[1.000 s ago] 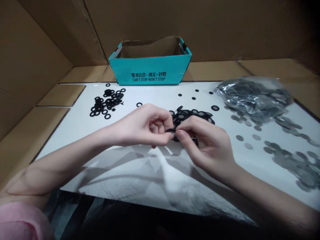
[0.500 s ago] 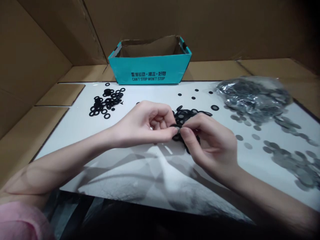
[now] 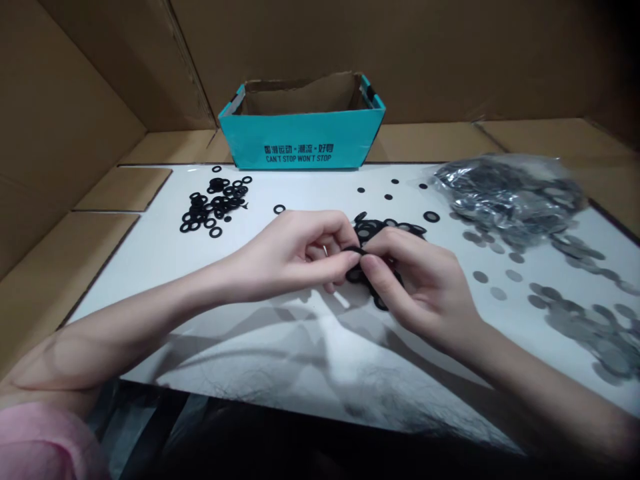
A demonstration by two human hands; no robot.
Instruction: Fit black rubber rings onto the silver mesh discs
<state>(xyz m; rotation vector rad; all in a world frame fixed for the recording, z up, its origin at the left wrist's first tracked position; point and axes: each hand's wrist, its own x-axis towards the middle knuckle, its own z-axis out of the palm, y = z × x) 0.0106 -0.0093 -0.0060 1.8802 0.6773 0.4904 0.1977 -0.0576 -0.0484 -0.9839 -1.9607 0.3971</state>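
Between the fingertips of both hands is a black rubber ring (image 3: 356, 250), mostly covered by the fingers. My left hand (image 3: 313, 253) pinches its left side between thumb and forefinger, the other fingers curled under. My right hand (image 3: 420, 273) pinches the opposite side with thumb and forefinger. Whether a grey disc sits inside this ring I cannot tell. Just behind and below the hands lies a pile of black rings with grey centres (image 3: 383, 230), partly hidden by my right hand. One single black ring (image 3: 279, 209) rests on the white table behind my left hand.
Loose black rings (image 3: 210, 207) lie heaped at the left. A turquoise open box (image 3: 300, 137) stands at the back. At the right are a clear plastic bag of grey discs (image 3: 510, 193) and scattered grey discs (image 3: 585, 320). Cardboard walls (image 3: 425, 60) surround the white table (image 3: 210, 347).
My hands have shifted slightly and the ring between them is tilted more, so its grey middle no longer shows. The single ring behind my left hand has come into fuller view.
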